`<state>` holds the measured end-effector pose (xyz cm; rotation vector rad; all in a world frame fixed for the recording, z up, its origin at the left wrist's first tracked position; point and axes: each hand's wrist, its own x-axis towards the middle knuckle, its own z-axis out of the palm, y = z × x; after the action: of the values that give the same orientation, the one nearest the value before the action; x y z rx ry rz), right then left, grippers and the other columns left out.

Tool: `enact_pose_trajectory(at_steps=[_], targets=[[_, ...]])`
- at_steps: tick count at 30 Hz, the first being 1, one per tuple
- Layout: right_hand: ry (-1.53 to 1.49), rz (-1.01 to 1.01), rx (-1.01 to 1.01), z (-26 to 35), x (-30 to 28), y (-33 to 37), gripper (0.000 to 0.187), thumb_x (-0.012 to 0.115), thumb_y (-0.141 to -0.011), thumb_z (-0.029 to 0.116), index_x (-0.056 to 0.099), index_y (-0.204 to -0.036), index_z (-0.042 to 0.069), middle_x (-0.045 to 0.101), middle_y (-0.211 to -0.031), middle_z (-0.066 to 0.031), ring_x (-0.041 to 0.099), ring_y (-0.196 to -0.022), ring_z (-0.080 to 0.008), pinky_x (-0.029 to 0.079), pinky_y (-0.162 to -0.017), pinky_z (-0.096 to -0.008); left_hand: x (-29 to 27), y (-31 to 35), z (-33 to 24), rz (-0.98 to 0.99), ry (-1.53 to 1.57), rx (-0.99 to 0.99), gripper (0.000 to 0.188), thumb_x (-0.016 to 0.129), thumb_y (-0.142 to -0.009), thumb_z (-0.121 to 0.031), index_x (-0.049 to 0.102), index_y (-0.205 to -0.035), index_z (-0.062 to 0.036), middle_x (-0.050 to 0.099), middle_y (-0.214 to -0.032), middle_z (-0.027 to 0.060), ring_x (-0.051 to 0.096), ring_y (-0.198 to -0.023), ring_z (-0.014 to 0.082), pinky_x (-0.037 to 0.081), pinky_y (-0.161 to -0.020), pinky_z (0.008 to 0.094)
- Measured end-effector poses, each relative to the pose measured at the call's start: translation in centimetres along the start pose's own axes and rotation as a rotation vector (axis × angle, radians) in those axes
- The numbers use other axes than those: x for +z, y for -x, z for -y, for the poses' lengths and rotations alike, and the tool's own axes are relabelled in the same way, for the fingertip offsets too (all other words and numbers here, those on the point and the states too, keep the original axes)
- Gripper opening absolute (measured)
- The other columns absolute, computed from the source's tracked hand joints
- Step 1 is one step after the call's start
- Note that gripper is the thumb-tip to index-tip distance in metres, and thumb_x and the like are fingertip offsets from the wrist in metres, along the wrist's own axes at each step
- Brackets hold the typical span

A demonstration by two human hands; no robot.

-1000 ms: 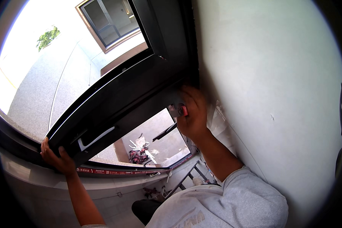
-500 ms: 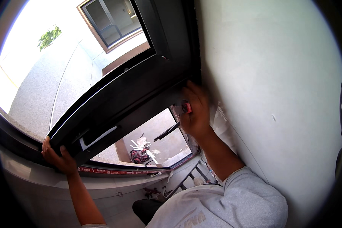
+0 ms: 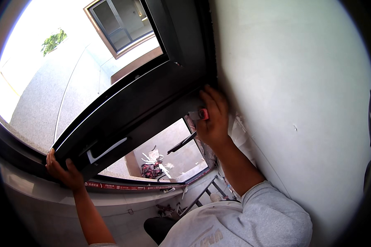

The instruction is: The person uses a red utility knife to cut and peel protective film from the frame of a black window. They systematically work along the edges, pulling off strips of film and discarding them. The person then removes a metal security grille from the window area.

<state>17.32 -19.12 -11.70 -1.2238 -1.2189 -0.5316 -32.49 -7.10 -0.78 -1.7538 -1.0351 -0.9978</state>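
A black window frame (image 3: 123,109) slants across the view, with a silver lever handle (image 3: 107,150) near its lower left. My left hand (image 3: 66,171) grips the frame's lower left corner, fingers over the outer edge and thumb on the near face. Higher up, at the frame's right end near the wall, my right hand (image 3: 215,117) is closed round a red-handled tool (image 3: 204,114). A short, flat, pale blade seems to stick out of it toward the frame; its exact kind I cannot make out. My right fingertips reach up to the frame's dark surface.
A pale wall (image 3: 292,82) rises close on my right. Below lie a red-taped sill (image 3: 123,185), a dark ladder-like frame (image 3: 202,193) and scattered tools (image 3: 167,210). Through the lower opening, a dark and red bag (image 3: 151,169) sits among white scraps.
My right hand and the red-handled tool have shifted very slightly upward along the frame. My left hand keeps its hold at the corner.
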Motion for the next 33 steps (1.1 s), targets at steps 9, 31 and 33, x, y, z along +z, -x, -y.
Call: enact_pose_trajectory(at_steps=[9, 31, 33], targets=[[0.030, -0.009, 0.035, 0.7, 0.0, -0.5, 0.071, 0.050, -0.066, -0.005, 0.064, -0.135, -0.006, 0.058, -0.147, -0.0249, 0.055, -0.134, -0.0426, 0.042, -0.118, -0.0487, 0.0, 0.1, 0.0, -0.004, -0.007, 0.005, 0.062, 0.046, -0.109, -0.048, 0.050, -0.151, -0.0027, 0.056, -0.152, 0.0187, 0.047, -0.146, 0.0398, 0.023, -0.124, 0.0604], [0.004, -0.032, 0.044, 0.3, -0.2, -1.2, 0.062, 0.054, -0.075, -0.002, 0.064, -0.136, -0.005, 0.058, -0.147, -0.0256, 0.057, -0.133, -0.0434, 0.044, -0.116, -0.0486, 0.0, -0.1, -0.2, 0.009, -0.004, -0.023, 0.064, 0.046, -0.109, -0.051, 0.049, -0.152, -0.0042, 0.055, -0.152, 0.0184, 0.047, -0.146, 0.0389, 0.022, -0.124, 0.0606], [0.008, -0.024, 0.026, 0.3, -0.2, -1.3, 0.063, 0.053, -0.074, -0.002, 0.063, -0.137, -0.005, 0.057, -0.147, -0.0260, 0.057, -0.133, -0.0436, 0.044, -0.116, -0.0487, 0.0, -0.1, -0.3, 0.002, -0.002, -0.020, 0.064, 0.046, -0.109, -0.051, 0.049, -0.152, -0.0043, 0.055, -0.152, 0.0183, 0.047, -0.146, 0.0389, 0.022, -0.124, 0.0606]])
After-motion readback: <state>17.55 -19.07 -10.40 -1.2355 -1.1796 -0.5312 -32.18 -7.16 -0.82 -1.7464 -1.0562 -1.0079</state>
